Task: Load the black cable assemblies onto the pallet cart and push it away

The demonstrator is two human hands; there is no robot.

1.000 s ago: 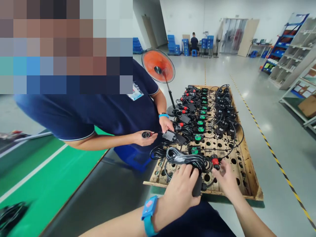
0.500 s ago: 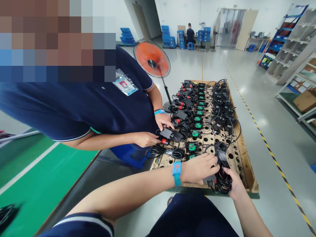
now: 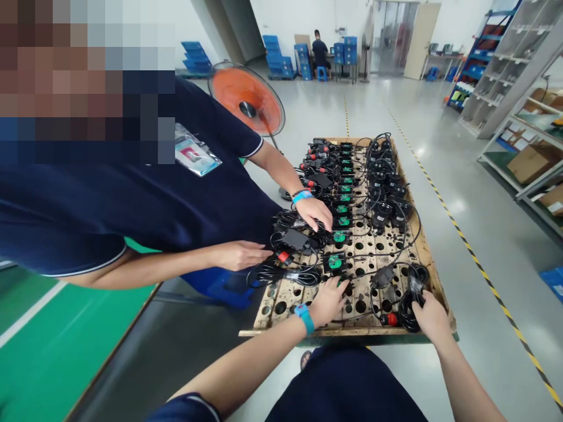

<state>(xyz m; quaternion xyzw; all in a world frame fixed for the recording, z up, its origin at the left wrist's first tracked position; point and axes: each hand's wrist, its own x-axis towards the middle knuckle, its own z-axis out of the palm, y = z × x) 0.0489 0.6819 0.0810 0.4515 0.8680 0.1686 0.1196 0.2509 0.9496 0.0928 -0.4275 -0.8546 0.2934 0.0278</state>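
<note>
My right hand (image 3: 433, 319) is closed on a coiled black cable (image 3: 410, 313) at the near right corner of the wooden board (image 3: 275, 322). Beside the coil lie a red-ended connector (image 3: 390, 319) and a small black box (image 3: 382, 276) joined by cable. My left hand (image 3: 328, 302) bends over a black block with a green face at the near edge, its fingers curled round it and hiding most of it. Just beyond sits a similar green-faced block (image 3: 335, 262). Left of that, another coiled cable (image 3: 288, 275) lies on the board.
A co-worker stands at the left, one hand (image 3: 314, 212) over the board and the other (image 3: 244, 255) by a black adapter box (image 3: 295, 239). Rows of green-faced blocks and black round parts (image 3: 382, 214) run away from me. An orange fan (image 3: 247, 99) stands behind.
My left hand has moved left from the cable coil to a green-faced block. My right hand has shifted the coil to the right. The co-worker's far hand has moved rightward over the board.
</note>
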